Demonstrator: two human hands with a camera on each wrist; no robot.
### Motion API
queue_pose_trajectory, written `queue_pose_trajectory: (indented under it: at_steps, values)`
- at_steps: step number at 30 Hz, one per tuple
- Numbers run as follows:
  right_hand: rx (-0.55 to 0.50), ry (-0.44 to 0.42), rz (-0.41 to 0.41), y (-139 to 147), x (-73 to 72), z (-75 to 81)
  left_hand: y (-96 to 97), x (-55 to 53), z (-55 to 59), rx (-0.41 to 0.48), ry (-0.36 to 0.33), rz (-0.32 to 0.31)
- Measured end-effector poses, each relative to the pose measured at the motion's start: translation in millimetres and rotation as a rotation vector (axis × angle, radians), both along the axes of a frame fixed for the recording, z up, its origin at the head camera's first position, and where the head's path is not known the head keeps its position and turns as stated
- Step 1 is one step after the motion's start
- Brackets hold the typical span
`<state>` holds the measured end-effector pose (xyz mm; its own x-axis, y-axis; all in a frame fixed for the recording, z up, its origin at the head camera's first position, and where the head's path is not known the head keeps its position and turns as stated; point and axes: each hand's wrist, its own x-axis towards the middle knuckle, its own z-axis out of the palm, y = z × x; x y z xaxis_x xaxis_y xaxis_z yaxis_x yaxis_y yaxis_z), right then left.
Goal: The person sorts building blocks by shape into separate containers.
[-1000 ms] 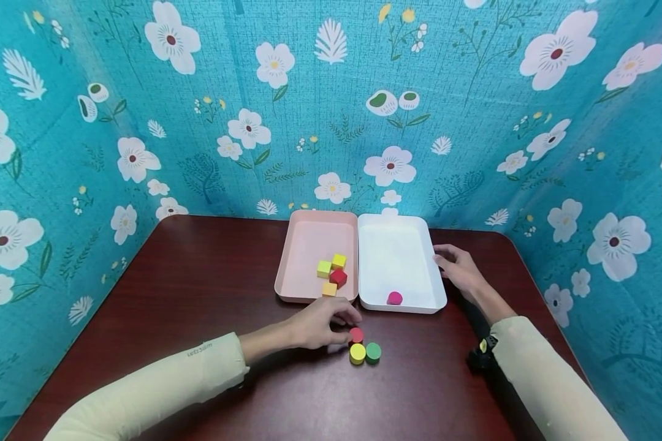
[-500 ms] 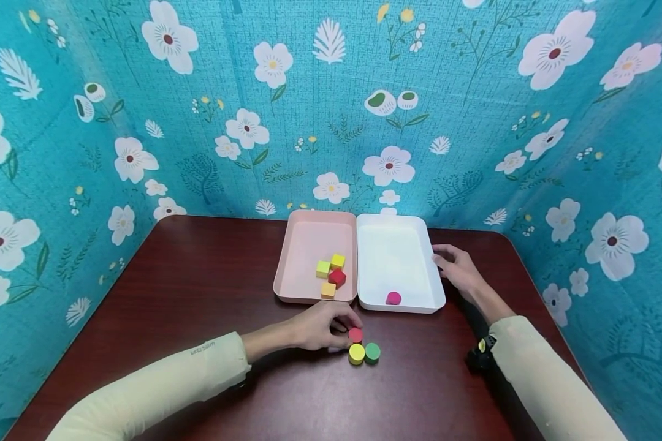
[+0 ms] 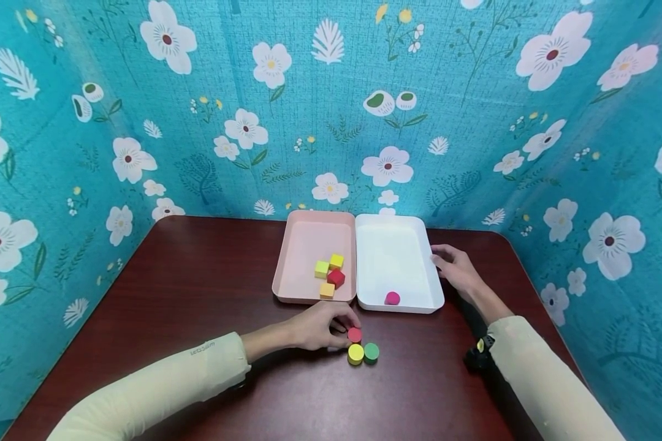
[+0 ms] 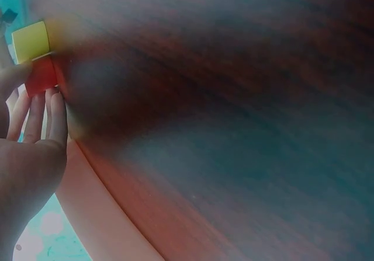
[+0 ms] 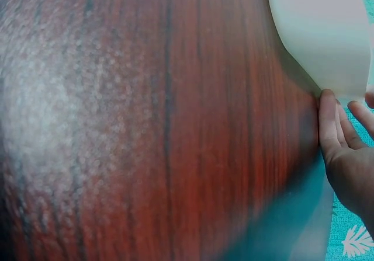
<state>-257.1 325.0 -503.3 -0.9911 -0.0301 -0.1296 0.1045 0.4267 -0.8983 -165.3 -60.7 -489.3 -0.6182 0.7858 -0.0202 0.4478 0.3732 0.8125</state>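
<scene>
My left hand (image 3: 321, 326) pinches a red round block (image 3: 355, 335) between thumb and fingers on the table. Against it stand a yellow round block (image 3: 355, 354) and a green round block (image 3: 371, 353). In the left wrist view the red block (image 4: 42, 76) shows at the fingertips, with the yellow one (image 4: 31, 42) beside it. Over to the right, my right hand (image 3: 456, 269) touches the right side wall of a white tray (image 3: 438, 300) with relaxed fingers. A magenta round block (image 3: 393, 298) sits inside this tray, by its front wall.
A pink tray (image 3: 303, 245) adjoins the white one on the left. Inside it are two yellowish cubes (image 3: 322, 269), an orange cube (image 3: 327, 290) and a red block (image 3: 336, 278) with angled faces. A blue floral curtain (image 3: 331, 110) rises behind the dark table (image 3: 209, 275).
My left thumb and fingers have closed slightly on the red round block, which stays in place. My right hand remains at the white tray. The whole view has shifted slightly.
</scene>
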Motion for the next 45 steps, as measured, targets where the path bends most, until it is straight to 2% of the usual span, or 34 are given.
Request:
queue_pose_trajectory:
  at_steps: [5,10,14,23,35,40,45]
  values:
    - [0.007,-0.004,-0.004,1.2,0.2,-1.3,-0.6,-1.2,0.5,-0.016,0.004,-0.001]
    - [0.003,-0.003,-0.005,0.6,-0.4,-1.2,-0.2,-2.8,1.8,0.007,-0.031,0.003]
    - [0.000,-0.004,-0.004,-0.1,-0.8,-1.8,0.8,-3.1,4.8,0.022,-0.031,0.002]
    - [0.001,0.000,-0.004,-1.4,1.6,-1.4,-1.3,-4.3,9.2,0.016,-0.036,0.030]
    - [-0.001,-0.015,-0.003,0.9,1.4,0.6,0.8,-10.3,26.5,0.072,-0.042,0.011]
    - [-0.004,-0.017,0.003,2.6,0.8,-0.7,3.0,-13.1,33.2,0.073,-0.024,0.031]
    - [-0.005,-0.024,0.001,1.5,0.0,-2.0,5.4,-16.3,45.6,0.068,-0.018,0.063]
